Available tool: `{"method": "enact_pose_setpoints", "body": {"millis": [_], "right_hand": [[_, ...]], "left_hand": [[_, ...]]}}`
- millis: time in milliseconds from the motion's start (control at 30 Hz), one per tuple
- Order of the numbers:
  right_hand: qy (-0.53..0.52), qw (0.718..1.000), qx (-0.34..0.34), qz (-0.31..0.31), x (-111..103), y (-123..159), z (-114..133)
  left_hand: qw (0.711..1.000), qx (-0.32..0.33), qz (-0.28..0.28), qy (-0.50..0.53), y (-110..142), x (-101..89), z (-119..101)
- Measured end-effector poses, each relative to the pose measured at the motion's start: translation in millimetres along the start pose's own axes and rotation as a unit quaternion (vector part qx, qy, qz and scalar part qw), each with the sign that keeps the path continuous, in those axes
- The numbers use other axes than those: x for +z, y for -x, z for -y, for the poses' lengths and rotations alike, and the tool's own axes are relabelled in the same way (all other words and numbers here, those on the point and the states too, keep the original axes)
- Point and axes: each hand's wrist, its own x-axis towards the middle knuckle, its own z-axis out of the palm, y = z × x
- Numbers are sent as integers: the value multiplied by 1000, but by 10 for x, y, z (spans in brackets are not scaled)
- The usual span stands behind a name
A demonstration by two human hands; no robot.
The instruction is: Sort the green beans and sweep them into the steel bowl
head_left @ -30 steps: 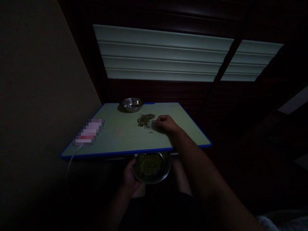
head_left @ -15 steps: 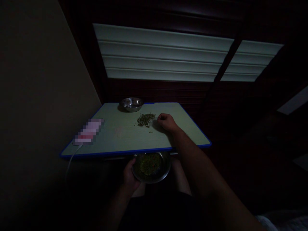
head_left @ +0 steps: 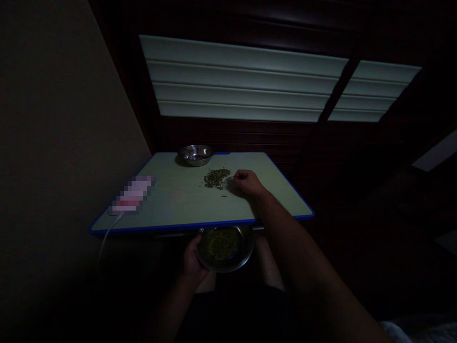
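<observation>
My left hand [head_left: 194,259] is closed on the left rim of a shiny metal bowl [head_left: 246,259], held just below the table's front edge. Small greenish grains [head_left: 222,243] lie in that bowl, with a few reddish specks among them. Over the table, my right hand [head_left: 246,181] is closed in a pinch on a small pale, see-through piece [head_left: 227,181]; its exact kind is too dim to make out. The piece touches the right edge of a loose pile of greenish-brown grains [head_left: 216,177] on the tabletop. A short row of grains [head_left: 223,196] sits apart, nearer to me.
A second metal bowl [head_left: 195,156] stands at the back left of the pale table [head_left: 193,205], which has a blue rim. At the left edge lies a blurred-out pinkish flat object [head_left: 132,195] with a white cable [head_left: 103,243]. Behind rises a dark slatted door [head_left: 239,85].
Almost nothing differs. The see-through piece in my right hand has shifted very slightly at the pile's edge; my left hand and its bowl stay put.
</observation>
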Motion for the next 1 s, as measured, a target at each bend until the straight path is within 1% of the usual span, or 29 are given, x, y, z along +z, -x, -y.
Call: {"method": "enact_pose_setpoints", "body": {"millis": [200,300,433,600,767,1000], "right_hand": [[-6,1000,7,2,-8,16,49],[-13,1000,12,6,-7,18,49],[-12,999,22,31,-10,22,56],[-14,999,26,42,-6,25,69],[-28,996,44,66,0,36,79],[-33,990,76,114,-16,53,117]], "left_hand": [[1000,-1,-7,7,-9,-2,-5],[1000,-1,-2,10,-13,-12,-5],[1000,-7,7,6,-18,-31,-8],[1000,-5,1,9,-22,-23,-12],[1000,-15,3,11,-16,-19,-12],[1000,-7,-7,4,-17,-22,-2]]}}
